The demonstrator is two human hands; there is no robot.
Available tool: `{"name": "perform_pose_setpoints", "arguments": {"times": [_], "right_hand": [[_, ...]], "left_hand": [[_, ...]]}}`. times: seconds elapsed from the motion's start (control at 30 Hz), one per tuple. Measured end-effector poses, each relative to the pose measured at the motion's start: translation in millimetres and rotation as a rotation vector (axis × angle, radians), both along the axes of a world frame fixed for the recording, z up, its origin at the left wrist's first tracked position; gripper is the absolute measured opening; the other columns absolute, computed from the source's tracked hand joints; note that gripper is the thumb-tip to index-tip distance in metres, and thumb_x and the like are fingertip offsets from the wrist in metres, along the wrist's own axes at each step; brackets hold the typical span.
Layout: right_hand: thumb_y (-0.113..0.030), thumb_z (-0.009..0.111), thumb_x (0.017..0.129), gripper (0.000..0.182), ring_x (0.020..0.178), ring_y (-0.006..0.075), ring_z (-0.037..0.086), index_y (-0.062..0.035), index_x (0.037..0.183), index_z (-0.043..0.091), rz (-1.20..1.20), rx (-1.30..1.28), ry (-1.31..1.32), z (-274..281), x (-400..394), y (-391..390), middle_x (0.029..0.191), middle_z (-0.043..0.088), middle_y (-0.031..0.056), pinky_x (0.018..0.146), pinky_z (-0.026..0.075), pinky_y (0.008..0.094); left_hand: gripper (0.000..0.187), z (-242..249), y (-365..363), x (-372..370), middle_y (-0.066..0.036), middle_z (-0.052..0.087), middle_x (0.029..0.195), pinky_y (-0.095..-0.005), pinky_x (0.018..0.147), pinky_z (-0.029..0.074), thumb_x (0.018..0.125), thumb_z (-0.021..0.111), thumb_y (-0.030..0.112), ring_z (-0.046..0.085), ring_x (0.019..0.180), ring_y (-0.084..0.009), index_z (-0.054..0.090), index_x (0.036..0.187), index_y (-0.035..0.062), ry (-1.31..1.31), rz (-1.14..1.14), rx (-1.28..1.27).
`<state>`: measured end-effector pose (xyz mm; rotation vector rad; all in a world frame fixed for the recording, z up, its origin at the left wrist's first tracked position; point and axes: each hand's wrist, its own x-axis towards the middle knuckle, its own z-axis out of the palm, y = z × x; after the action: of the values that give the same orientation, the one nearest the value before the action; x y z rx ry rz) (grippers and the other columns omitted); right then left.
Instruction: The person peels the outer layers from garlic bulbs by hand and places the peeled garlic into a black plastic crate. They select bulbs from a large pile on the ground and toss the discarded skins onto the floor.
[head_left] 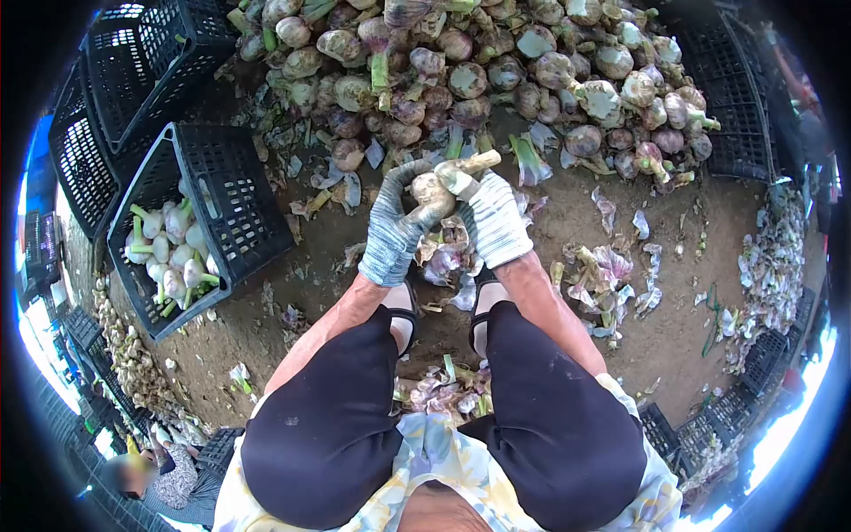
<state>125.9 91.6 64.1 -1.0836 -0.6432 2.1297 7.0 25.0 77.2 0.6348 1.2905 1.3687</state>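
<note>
broadly, brown ground (pixel 674 372) spreads beneath everything, strewn with papery skins (pixel 612 266). across its far part lies a big heap of garlic (pixel 467 80), and off to the left a tilted black crate (pixel 239 213) holds pale, cleaned bulbs (pixel 177 239). nearer, the gloved left hand (pixel 390 230) and gloved right hand (pixel 498 220) are curled in close together, holding one garlic bulb (pixel 430 191) between them, on the near side of the heap. its long axis runs aslant, round end to the left, stem (pixel 481 161) pointing right and slightly away from the wearer.
</note>
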Motion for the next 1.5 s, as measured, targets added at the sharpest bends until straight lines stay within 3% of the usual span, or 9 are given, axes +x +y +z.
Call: {"name": "perform_pose_setpoints", "arguments": {"times": [0.3,0.37,0.63,0.73,0.9,1.1,1.37,1.43,1.5], "right_hand": [[-0.013,0.065,0.079,0.025,0.076,0.0105,0.058,0.0001,0.100,0.060,0.106,0.075,-0.077,-2.1,14.5,-4.3,0.086,0.063,0.0046,0.066,0.048,0.0242],[-0.016,0.064,0.081,0.032,0.082,0.0117,0.059,0.0017,0.106,0.058,0.324,0.472,-0.324,-6.7,16.4,-2.0,0.093,0.062,0.0044,0.072,0.048,0.0244],[0.000,0.064,0.073,0.024,0.076,0.0119,0.059,0.0001,0.097,0.061,0.126,-0.031,0.017,-12.6,15.4,-2.4,0.087,0.064,0.0045,0.069,0.049,0.0245],[0.003,0.055,0.074,0.027,0.077,0.0129,0.060,0.0010,0.100,0.059,0.302,0.369,-0.280,-17.7,8.4,-2.2,0.091,0.064,0.0055,0.070,0.048,0.0248],[0.001,0.057,0.074,0.031,0.091,0.0138,0.056,0.0008,0.105,0.058,0.390,1.188,-0.692,-35.7,9.6,-3.9,0.102,0.061,0.0074,0.079,0.045,0.0266],[-0.006,0.065,0.075,0.031,0.082,0.0132,0.059,0.0015,0.105,0.059,0.074,-0.039,-0.044,-7.5,10.9,-7.3,0.095,0.063,0.0050,0.074,0.049,0.0275],[-0.007,0.058,0.079,0.024,0.076,0.0099,0.058,-0.0001,0.102,0.060,0.211,0.088,-0.015,7.6,27.6,9.6,0.088,0.062,0.0024,0.068,0.048,0.0234],[-0.005,0.059,0.078,0.022,0.074,0.0118,0.059,0.0005,0.100,0.059,0.193,0.069,-0.014,1.7,30.9,6.9,0.087,0.062,0.0037,0.068,0.048,0.0231],[-0.006,0.062,0.076,0.016,0.070,0.0073,0.056,0.0006,0.091,0.063,0.203,0.098,-0.029,-2.0,32.0,1.4,0.079,0.062,0.0005,0.065,0.047,0.0217]], "left_hand": [[0.049,-26.3,-12.6,-4.9,-0.009,0.055,0.108,-0.0290,0.078,0.049,0.079,0.066,0.025,0.056,0.096,-0.0182,0.047,0.119,0.0022,-0.565,0.049,-0.062],[0.044,-27.1,-11.7,-9.9,-0.008,0.056,0.106,-0.0273,0.076,0.050,0.081,0.064,0.021,0.057,0.092,-0.0176,0.048,0.119,0.0038,-0.652,0.069,-0.079],[0.041,-19.7,-13.4,-12.4,-0.006,0.059,0.087,-0.0240,0.048,0.046,0.083,0.061,0.034,0.057,0.064,-0.0125,0.053,0.109,0.0038,0.166,0.037,-0.015],[0.038,-26.4,-4.7,-24.7,0.002,0.049,0.055,-0.0236,0.031,0.026,0.085,0.046,0.053,0.037,0.036,-0.0112,0.054,0.077,0.0168,-0.659,0.169,-0.627],[0.045,-26.6,-1.9,-28.6,0.002,0.047,0.054,-0.0228,0.029,0.022,0.085,0.039,0.058,0.035,0.033,-0.0110,0.052,0.072,0.0176,-0.803,0.109,-0.670],[0.021,-16.1,3.7,-4.7,0.001,0.054,0.069,-0.0207,0.042,0.037,0.084,0.059,0.028,0.046,0.050,-0.0052,0.053,0.086,0.0078,0.015,0.208,-0.156],[0.039,26.4,-2.3,-10.6,-0.006,0.056,0.093,-0.0299,0.072,0.048,0.071,0.070,0.017,0.056,0.084,-0.0165,0.056,0.106,0.0044,1.173,-0.225,0.195],[0.042,25.8,-3.4,-10.8,-0.009,0.057,0.097,-0.0322,0.074,0.049,0.069,0.071,0.017,0.057,0.084,-0.0207,0.057,0.107,0.0042,1.103,-0.348,0.080],[0.044,-12.3,-8.2,-31.8,-0.011,0.061,0.083,-0.0313,0.038,0.044,0.072,0.064,0.032,0.048,0.042,-0.0220,0.057,0.106,0.0055,-0.386,-0.369,-0.408]]}}
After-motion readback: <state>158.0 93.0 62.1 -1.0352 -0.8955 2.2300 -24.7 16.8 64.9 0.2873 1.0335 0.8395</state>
